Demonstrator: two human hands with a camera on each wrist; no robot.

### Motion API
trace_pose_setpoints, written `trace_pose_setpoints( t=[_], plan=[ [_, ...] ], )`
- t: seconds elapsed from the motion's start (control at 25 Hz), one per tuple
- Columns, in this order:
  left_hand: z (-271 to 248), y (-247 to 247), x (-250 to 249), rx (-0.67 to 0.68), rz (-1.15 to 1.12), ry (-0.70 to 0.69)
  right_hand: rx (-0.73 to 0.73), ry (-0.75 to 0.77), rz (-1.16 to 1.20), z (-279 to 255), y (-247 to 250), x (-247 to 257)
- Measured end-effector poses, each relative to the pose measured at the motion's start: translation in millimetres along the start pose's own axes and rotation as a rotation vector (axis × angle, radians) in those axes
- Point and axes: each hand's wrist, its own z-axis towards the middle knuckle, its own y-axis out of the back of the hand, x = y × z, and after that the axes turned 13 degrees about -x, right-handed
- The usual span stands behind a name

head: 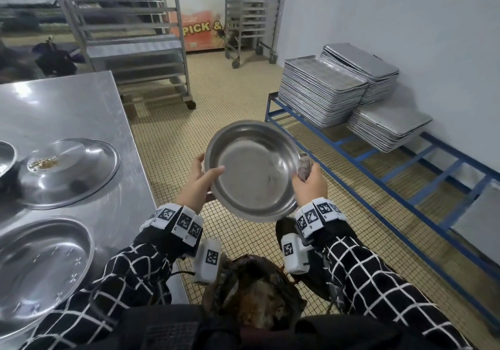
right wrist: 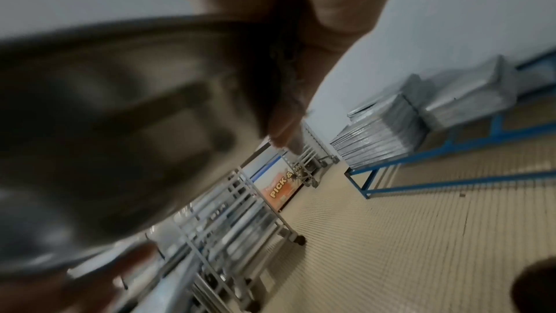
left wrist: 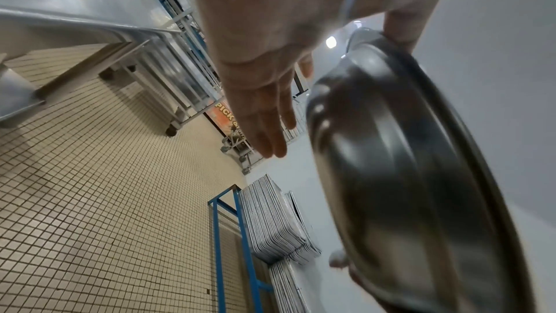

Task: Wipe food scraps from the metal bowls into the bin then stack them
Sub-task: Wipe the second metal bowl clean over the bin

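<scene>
A round metal bowl (head: 254, 171) is held tilted over the floor, its inside wiped bare. My left hand (head: 207, 174) pinches its left rim, thumb inside and fingers behind. In the left wrist view the fingers (left wrist: 264, 127) lie straight by the bowl's underside (left wrist: 391, 175). At the bowl's right rim my right hand (head: 307, 179) grips a grey cloth (head: 304, 164). Below stands a bin (head: 251, 290) with brown food scraps. The steel table (head: 67, 106) on the left bears a bowl with scraps (head: 67, 171), a large bare bowl (head: 40, 268) and the edge of a third bowl (head: 5, 157).
Stacks of metal trays (head: 324, 90) sit on a low blue rack (head: 378, 176) along the right wall. Wheeled tray racks (head: 130, 38) stand at the back by a chest freezer (head: 203, 30). A tiled floor lies between table and rack.
</scene>
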Motion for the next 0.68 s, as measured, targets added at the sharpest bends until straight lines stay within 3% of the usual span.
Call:
trace_pose_setpoints(
  t=[0.12, 0.28, 0.4, 0.52, 0.68],
  plan=[
    [-7, -7, 6, -0.017, 0.002, 0.005, -0.071, -0.063, 0.124, -16, -7, 11],
    [-13, -10, -2, -0.218, 0.028, -0.001, 0.06, -0.024, 0.059, -29, -11, 12],
    [-13, -6, -4, -0.26, 0.073, -0.053, 0.126, 0.071, -0.101, -33, -9, 7],
    [-12, -3, 3, -0.211, 0.125, -0.094, 0.131, 0.235, -0.153, -46, -15, 11],
    [-11, -5, 1, -0.105, 0.191, -0.097, 0.53, 0.496, -0.068, -88, -35, 15]
  ],
)
